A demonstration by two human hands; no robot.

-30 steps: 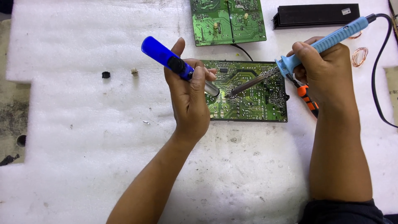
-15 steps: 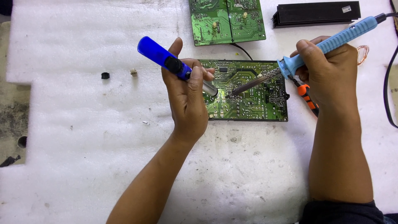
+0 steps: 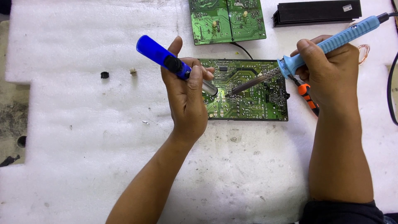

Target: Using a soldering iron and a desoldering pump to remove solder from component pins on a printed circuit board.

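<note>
Now, left hand (image 3: 187, 99): fingers curled tight round a blue desoldering pump (image 3: 174, 65), thumb up along its barrel. Pump's long axis runs from upper left down to lower right; its metal nose sits on the green circuit board (image 3: 253, 101), near the board's left-centre.

Right hand (image 3: 329, 70): closed in a pen-like grip on the light blue handle of a soldering iron (image 3: 315, 47). Iron slants from upper right to lower left, its tip meeting the board just beside the pump's nose. Its dark cord leaves the handle's rear at the right edge.

Board lies flat on white foam sheet (image 3: 83, 137), long side left to right. Second green board (image 3: 228, 20) above it. Long black ribbed block (image 3: 317, 12) at upper right, small white label at its right end. Orange-handled tool (image 3: 306, 93) under my right hand.
</note>
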